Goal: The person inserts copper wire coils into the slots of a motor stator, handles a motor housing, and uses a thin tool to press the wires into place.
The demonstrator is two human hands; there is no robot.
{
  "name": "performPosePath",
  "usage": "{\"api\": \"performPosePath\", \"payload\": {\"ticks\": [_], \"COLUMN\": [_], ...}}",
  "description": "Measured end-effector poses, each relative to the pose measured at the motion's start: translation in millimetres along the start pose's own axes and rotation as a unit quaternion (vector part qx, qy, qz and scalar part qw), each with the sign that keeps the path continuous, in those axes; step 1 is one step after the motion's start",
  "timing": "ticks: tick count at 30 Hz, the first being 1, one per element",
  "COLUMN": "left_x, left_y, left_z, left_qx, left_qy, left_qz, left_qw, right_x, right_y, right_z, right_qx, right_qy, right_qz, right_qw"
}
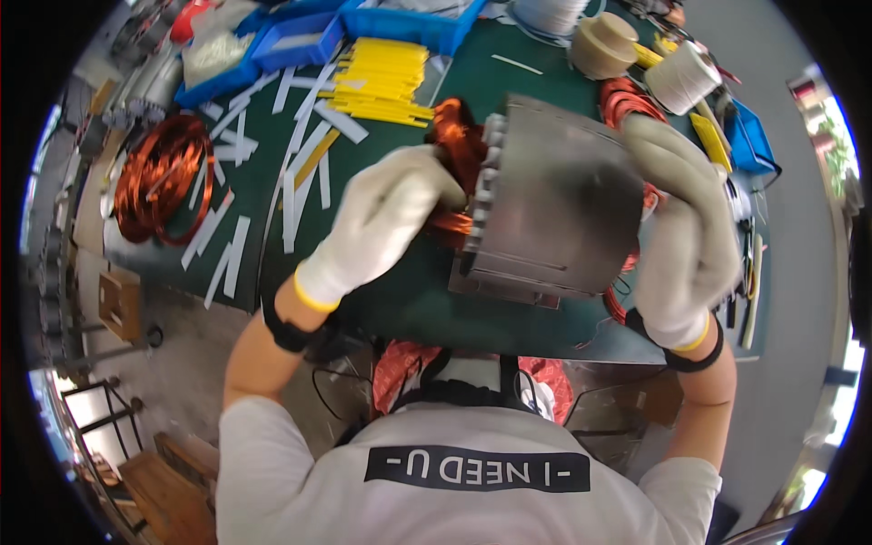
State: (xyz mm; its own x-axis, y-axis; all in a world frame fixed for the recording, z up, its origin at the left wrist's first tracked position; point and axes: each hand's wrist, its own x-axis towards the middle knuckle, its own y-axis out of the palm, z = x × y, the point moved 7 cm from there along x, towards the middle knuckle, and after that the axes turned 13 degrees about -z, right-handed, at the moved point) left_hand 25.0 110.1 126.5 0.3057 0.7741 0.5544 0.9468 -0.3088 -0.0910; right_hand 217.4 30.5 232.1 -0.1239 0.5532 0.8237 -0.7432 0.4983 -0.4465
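A grey metal motor stator point(563, 195) lies on its side on a small metal stand point(495, 289). White slot liners line its left rim, and a copper winding point(459, 145) bulges out there. My left hand point(386, 213), in a white glove with a yellow cuff, closes its fingers at that winding; the fingertips are partly hidden and blurred. At the opposite end, my gloved right hand point(690, 218) curves around the stator's right edge, next to red-orange wire point(627, 102). Motion blurs this hand slightly, and the inside of the stator is hidden.
Copper wire coils point(163, 182) lie at the left, beside scattered white strips point(238, 254). Yellow strips point(377, 77) are stacked at the back near blue bins point(300, 41). Spools of cord point(683, 77) and a tan cone point(604, 45) stand back right. The green table's point(418, 327) front edge is near me.
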Motion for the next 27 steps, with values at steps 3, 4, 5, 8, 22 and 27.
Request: {"api": "performPosePath", "payload": {"ticks": [3,4,5,8,22,27], "left_x": [-17,-24,-26,-35,-55,-56], "left_y": [-34,-43,-42,-17,18,13], "left_z": [4,19,19,26,23,25], "left_qx": [0.094,-0.007,-0.016,-0.035,-0.01,0.046], "left_qy": [0.01,-0.05,-0.067,-0.135,-0.124,-0.098], "left_qz": [-0.121,-0.136,-0.123,-0.09,-0.319,-0.307], "left_qw": [0.988,0.989,0.99,0.986,0.939,0.946], "right_x": [-40,-54,-69,-111,-94,-105], "right_y": [-88,-111,-121,-99,-4,-10], "right_z": [-37,-47,-58,-98,-142,-146], "right_qx": [0.073,0.102,-0.034,-0.082,-0.032,0.031], "right_qy": [0.146,0.196,0.211,0.408,0.365,0.455], "right_qz": [-0.245,-0.29,-0.255,-0.051,0.116,0.158], "right_qw": [0.956,0.931,0.943,0.908,0.923,0.876]}}
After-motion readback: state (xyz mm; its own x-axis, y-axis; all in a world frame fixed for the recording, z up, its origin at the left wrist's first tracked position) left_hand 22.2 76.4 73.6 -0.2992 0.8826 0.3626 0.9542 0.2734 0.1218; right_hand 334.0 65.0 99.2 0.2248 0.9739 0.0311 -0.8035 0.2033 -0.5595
